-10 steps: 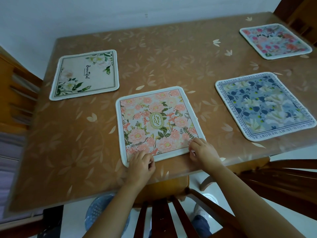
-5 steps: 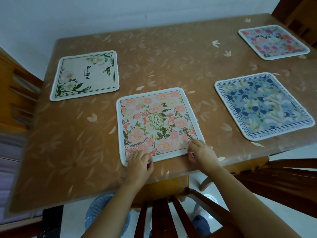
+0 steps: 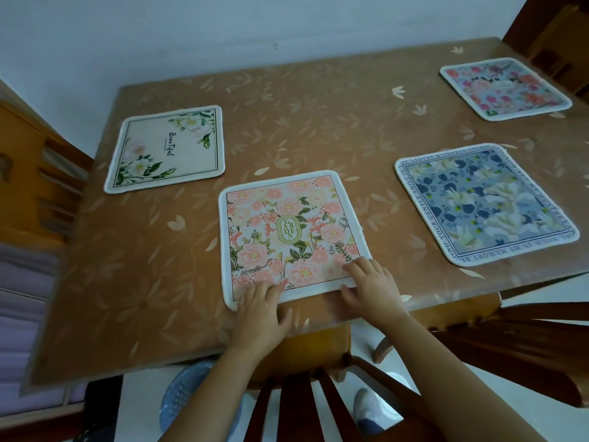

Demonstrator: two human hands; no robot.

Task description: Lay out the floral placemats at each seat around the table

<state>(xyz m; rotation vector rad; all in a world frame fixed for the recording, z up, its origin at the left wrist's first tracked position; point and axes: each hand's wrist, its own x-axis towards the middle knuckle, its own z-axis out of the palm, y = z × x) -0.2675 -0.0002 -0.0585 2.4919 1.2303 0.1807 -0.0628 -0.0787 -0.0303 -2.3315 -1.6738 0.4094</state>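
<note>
Four placemats down on the counter (image 3: pixel 318 129): cream mat (image 3: pixel 165 148) far left, pink mat (image 3: pixel 293 234) near centre, blue mat (image 3: pixel 484 202) right, multicolour mat (image 3: pixel 505 87) far right. We have both hands on the pink mat's near edge, left hand (image 3: pixel 261 314) flat with fingers spread over the near-left corner, right hand (image 3: pixel 373 288) flat over the near-right corner, neither gripping anything, just pressing. Risks as we see them: the counter cover looks like glossy leaf-print vinyl, so a flat push could skate the mat or rotate it out of square; it sits close to the near edge, so a pull toward us could overhang it. Mats look like thin, soft fabric, squarish, rounded corners, white stitched border; the right edge is slightly wavy, could curl.
</note>
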